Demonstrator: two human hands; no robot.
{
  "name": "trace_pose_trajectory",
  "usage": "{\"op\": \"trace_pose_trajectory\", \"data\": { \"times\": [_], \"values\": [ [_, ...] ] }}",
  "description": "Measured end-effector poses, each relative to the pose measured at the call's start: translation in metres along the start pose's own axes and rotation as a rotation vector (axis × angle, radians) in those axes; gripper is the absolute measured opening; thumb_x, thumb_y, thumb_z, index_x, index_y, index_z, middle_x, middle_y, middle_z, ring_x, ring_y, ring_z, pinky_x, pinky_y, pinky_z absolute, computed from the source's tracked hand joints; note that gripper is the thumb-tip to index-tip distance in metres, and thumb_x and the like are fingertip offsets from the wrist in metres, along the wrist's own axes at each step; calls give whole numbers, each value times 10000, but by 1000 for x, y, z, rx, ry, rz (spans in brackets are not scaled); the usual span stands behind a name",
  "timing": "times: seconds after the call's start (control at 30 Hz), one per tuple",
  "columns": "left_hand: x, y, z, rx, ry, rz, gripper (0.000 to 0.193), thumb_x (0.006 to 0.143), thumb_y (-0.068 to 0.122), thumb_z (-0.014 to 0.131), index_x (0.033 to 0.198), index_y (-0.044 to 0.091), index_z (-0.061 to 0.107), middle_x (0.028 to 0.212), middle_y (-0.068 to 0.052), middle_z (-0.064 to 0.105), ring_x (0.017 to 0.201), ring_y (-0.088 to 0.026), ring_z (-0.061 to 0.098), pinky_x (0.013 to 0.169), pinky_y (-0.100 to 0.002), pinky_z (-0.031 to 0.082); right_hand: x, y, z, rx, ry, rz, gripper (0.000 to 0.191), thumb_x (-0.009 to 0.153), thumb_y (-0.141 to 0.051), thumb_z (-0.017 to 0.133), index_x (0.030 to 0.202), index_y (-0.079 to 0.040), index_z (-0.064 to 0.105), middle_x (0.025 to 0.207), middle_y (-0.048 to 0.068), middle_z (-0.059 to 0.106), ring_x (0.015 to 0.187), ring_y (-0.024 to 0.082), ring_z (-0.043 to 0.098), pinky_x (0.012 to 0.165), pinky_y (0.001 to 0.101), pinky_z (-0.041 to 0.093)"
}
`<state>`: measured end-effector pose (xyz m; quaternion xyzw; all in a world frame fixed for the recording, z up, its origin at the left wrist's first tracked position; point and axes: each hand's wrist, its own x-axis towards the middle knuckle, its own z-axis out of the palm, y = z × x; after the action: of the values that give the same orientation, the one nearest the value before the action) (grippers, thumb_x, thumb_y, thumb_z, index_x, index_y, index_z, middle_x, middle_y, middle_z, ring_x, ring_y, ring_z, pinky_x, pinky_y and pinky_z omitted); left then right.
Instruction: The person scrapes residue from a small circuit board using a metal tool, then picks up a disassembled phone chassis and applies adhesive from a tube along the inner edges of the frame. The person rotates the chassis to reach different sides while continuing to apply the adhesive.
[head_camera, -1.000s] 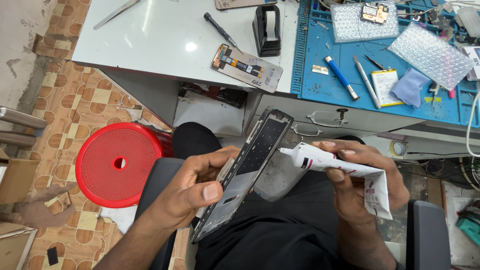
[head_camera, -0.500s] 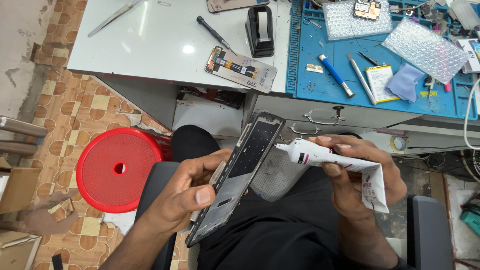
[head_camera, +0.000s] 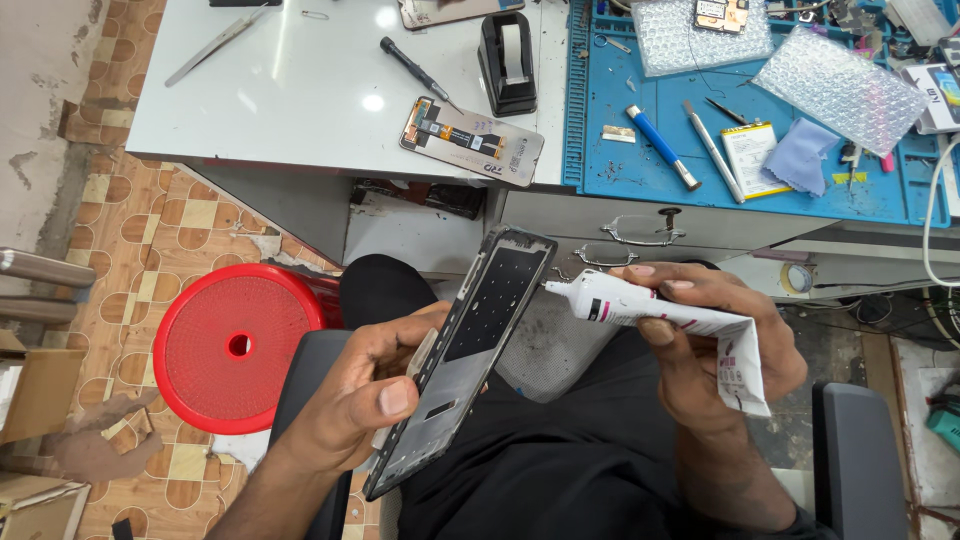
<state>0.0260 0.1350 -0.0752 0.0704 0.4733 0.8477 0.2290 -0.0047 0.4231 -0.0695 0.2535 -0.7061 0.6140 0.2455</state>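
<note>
1. Phone frame: held tilted over the lap, below the desk edge; probably light, thin, stiff but bendable, best gripped along its long edges
2. White glue tube: soft, squeezable, nozzle almost touching the frame's right edge
3. Left hand: fingers wrapped behind the frame, thumb pressing its front
4. Right hand: closed around the tube

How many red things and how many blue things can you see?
Red: 1, the round red stool.
Blue: 3, the blue work mat, the blue-handled tool and the pale blue cloth.
Total: 4.
</note>
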Motion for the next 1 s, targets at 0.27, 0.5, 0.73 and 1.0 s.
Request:
{"op": "trace_pose_trajectory", "data": {
  "times": [0.27,0.5,0.73,1.0],
  "values": [
    [1,5,2,17,3,3,981,736,670,819,1230,-165,669,1158,-179,626,972,-217,665,832,-322,552,8,-2,-2,14,6,2,275,1040,-30,723,1254,27,560,1113,282,705,1110,319,749,970,437,676],
    [2,9,5,29,10,8,988,723,692,819,1192,-166,678,1140,-172,621,962,-224,674,818,-331,566,12,-4,-5,-13,14,-7,253,1045,-39,731,1224,28,566,1112,272,709,1107,312,750,972,432,673],
    [2,9,5,17,14,-9,1019,727,682,821,1248,-177,652,1100,-196,636,936,-222,684,803,-321,580,13,-1,-7,-2,30,-11,244,1054,-57,736,1217,22,573,1116,258,713,1116,308,751,978,433,677],
    [3,9,7,16,25,-6,1048,720,683,821,1265,-192,634,1131,-201,642,949,-229,700,812,-323,598,15,-4,-7,-39,32,-5,244,1058,-72,734,1215,16,570,1120,251,716,1124,296,751,977,419,679]
  ]
}}
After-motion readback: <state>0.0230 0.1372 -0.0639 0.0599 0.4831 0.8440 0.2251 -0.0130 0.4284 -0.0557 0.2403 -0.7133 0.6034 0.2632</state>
